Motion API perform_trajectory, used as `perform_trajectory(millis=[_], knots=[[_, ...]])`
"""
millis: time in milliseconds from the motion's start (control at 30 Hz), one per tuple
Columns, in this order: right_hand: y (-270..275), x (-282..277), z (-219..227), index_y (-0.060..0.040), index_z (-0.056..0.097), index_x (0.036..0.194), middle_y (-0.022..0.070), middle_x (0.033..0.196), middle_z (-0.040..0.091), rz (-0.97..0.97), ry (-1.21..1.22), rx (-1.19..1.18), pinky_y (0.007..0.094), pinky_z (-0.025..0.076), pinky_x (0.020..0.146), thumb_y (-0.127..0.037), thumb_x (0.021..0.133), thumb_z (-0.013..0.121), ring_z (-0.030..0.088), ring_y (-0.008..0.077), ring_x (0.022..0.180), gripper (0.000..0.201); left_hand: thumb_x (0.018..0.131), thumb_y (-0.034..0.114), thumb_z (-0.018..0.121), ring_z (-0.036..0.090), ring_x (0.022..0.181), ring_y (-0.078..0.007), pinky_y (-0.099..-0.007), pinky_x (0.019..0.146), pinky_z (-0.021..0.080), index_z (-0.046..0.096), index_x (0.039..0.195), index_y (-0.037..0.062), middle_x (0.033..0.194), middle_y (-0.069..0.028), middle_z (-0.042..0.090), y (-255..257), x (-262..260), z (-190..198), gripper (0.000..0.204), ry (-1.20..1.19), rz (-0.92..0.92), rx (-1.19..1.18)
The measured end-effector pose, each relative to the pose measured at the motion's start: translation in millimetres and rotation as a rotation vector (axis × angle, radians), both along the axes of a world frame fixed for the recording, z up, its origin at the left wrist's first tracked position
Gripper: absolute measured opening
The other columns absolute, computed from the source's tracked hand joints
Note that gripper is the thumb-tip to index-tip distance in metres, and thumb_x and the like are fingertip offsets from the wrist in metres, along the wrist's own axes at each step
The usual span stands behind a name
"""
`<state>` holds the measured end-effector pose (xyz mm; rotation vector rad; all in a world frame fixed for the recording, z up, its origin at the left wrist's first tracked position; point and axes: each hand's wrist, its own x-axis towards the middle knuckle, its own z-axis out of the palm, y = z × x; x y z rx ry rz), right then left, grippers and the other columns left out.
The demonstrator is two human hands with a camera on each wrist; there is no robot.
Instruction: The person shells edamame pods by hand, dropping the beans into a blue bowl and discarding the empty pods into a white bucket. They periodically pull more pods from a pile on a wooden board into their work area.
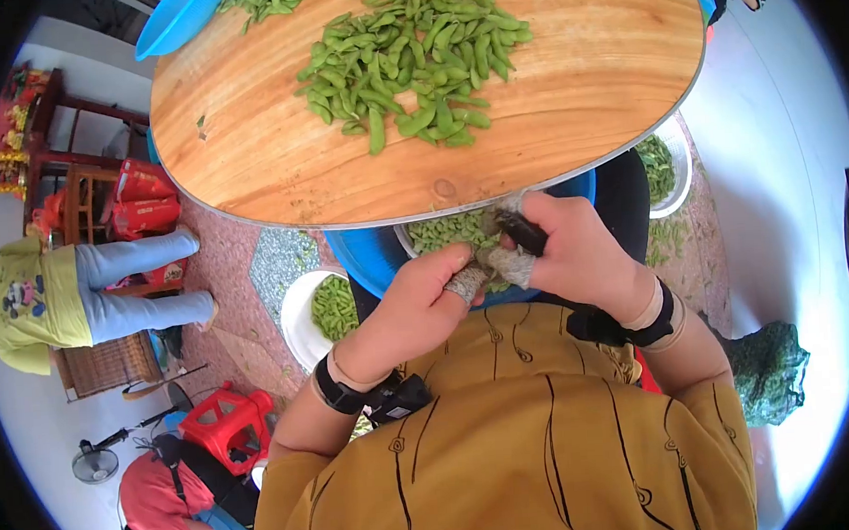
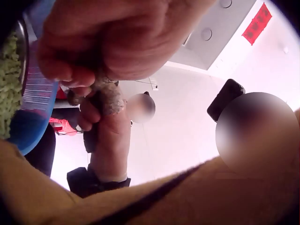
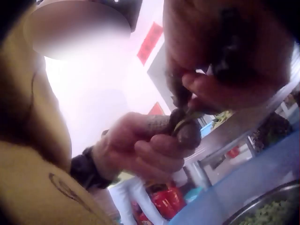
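Note:
Both hands meet over a bowl of shelled green beans (image 1: 447, 230) set in a blue basin (image 1: 352, 259). My left hand (image 1: 415, 304) pinches a green bean pod (image 3: 179, 125) between its thumb and fingers. Curled round a short dark handle (image 1: 522, 231) is my right hand (image 1: 582, 252), its fingertips right at the pod. The far end of that dark tool is hidden by the fingers. Worn grey wrapping (image 1: 467, 283) covers the thumb and some fingertips. Close in front, a heap of unshelled pods (image 1: 414, 59) lies on the wooden table (image 1: 247, 169).
The table's metal-edged rim overhangs the basin. White tubs of green pods or husks stand on the floor, one on the left (image 1: 298, 315) and one on the right (image 1: 680, 165). A red stool (image 1: 226, 424) and two people are at left. A blue bowl (image 1: 176, 19) sits at the table's far left.

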<state>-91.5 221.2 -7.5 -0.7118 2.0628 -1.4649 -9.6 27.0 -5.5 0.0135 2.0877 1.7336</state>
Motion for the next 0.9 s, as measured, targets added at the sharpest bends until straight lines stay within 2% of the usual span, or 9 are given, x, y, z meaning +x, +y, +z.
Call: perform_trajectory(millis=[33,167,267,433,600,667,767,867,900], knots=[[-1,-1,-3,-0.0001,0.056,0.083,0.0149,0.071,0.059,0.026,0.277,0.083,0.0367,0.047,0.056,-0.010,0.074,0.068,0.057,0.0327,0.059,0.018,0.083,-0.008,0.038,0.048,0.067,-0.0089,-0.0225,0.058,0.040,0.056,0.100,0.0018,0.078,-0.0010,0.053,-1,0,1,0.027,-0.005,-0.017,0.011],[0,-1,-2,-0.0008,0.054,0.076,0.0217,0.074,0.058,0.009,0.425,0.163,0.0407,0.047,0.061,-0.009,0.067,0.068,0.054,0.0430,0.068,0.019,0.081,-0.006,0.039,0.051,0.072,-0.0113,-0.0254,0.063,0.043,0.056,0.096,0.0011,0.078,-0.0033,0.055,-7,4,8,0.023,-0.082,0.121,0.060],[1,6,-4,-0.0006,0.055,0.076,0.0175,0.066,0.055,0.049,0.465,0.127,0.0373,0.046,0.056,-0.012,0.073,0.070,0.060,0.0329,0.062,0.019,0.082,-0.006,0.040,0.050,0.070,-0.0106,-0.0246,0.062,0.042,0.055,0.097,0.0016,0.078,-0.0025,0.054,-12,9,3,0.023,-0.081,0.194,0.153],[-8,5,13,-0.0017,0.064,0.092,0.0001,0.062,0.055,-0.045,-0.444,0.045,0.0269,0.045,0.054,-0.022,0.083,0.071,0.054,0.0086,0.060,0.023,0.083,-0.007,0.035,0.046,0.068,-0.0086,-0.0212,0.059,0.038,0.054,0.111,0.0015,0.082,-0.0004,0.052,-7,6,-1,0.035,-0.018,0.160,0.113],[-11,7,-8,-0.0016,0.065,0.101,-0.0035,0.070,0.059,0.014,-0.278,-0.271,0.0216,0.044,0.055,-0.018,0.086,0.068,0.054,0.0049,0.062,0.022,0.092,0.003,0.038,0.043,0.060,-0.0090,-0.0227,0.053,0.035,0.054,0.108,0.0027,0.075,-0.0004,0.051,-12,2,9,0.023,-0.102,0.112,0.203],[-13,6,-14,-0.0011,0.065,0.102,-0.0027,0.072,0.060,0.021,-0.108,-0.465,0.0197,0.043,0.055,-0.017,0.088,0.067,0.053,0.0031,0.062,0.021,0.098,0.015,0.042,0.040,0.055,-0.0092,-0.0240,0.050,0.032,0.054,0.106,0.0029,0.068,-0.0001,0.048,-11,4,-4,0.018,-0.428,0.093,1.125],[-11,0,-3,-0.0015,0.064,0.105,-0.0006,0.076,0.061,0.148,0.043,-0.547,0.0175,0.041,0.053,-0.015,0.090,0.064,0.051,0.0015,0.062,0.020,0.099,0.022,0.045,0.037,0.050,-0.0100,-0.0250,0.049,0.030,0.053,0.106,0.0033,0.063,-0.0001,0.046,-10,0,-6,0.022,-0.476,-0.048,1.252],[-3,0,9,-0.0026,0.063,0.106,-0.0009,0.075,0.059,0.127,-0.397,-0.340,0.0187,0.039,0.052,-0.014,0.090,0.064,0.049,0.0029,0.059,0.020,0.097,0.017,0.048,0.045,0.055,-0.0129,-0.0251,0.052,0.036,0.054,0.107,0.0033,0.069,-0.0023,0.052,-11,-4,1,0.018,-0.344,0.192,0.627],[-5,0,7,-0.0029,0.063,0.106,-0.0019,0.074,0.058,0.059,-0.531,-0.321,0.0191,0.038,0.051,-0.015,0.090,0.064,0.048,0.0032,0.058,0.021,0.097,0.017,0.048,0.045,0.055,-0.0129,-0.0251,0.052,0.036,0.054,0.107,0.0033,0.069,-0.0023,0.052,-7,-3,3,0.018,-0.342,0.193,0.630]])
